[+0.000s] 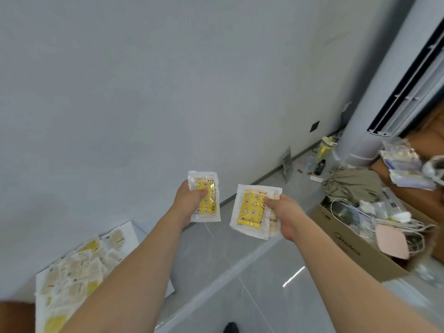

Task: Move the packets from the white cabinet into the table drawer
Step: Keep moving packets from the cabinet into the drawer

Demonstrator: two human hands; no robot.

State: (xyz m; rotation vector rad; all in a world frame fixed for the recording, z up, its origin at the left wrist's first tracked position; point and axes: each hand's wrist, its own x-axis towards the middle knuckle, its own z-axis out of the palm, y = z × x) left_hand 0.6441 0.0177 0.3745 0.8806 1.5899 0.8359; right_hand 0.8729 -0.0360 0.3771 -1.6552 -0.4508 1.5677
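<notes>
Two hands are held out in front of the person, each with its grip closed on packets. The left hand pinches a clear packet with a yellow star-printed insert, thumb across its front and fingers behind it, holding it upright in the air. Just to the right and apart from it, the right hand grips a small stack of packets, thumb pressed on the front one; that one shows the same yellow print, and at least one more packet with a beige insert sits behind it. At near left, partly hidden by the left forearm, a pile of packets in beige and yellow lies spread over a white cabinet top. At right, on the grey tiled floor, stands an open cardboard box stuffed with white cables, a pink pad and other clutter. Farther right rises a tall white floor-standing air conditioner against the pale wall.
</notes>
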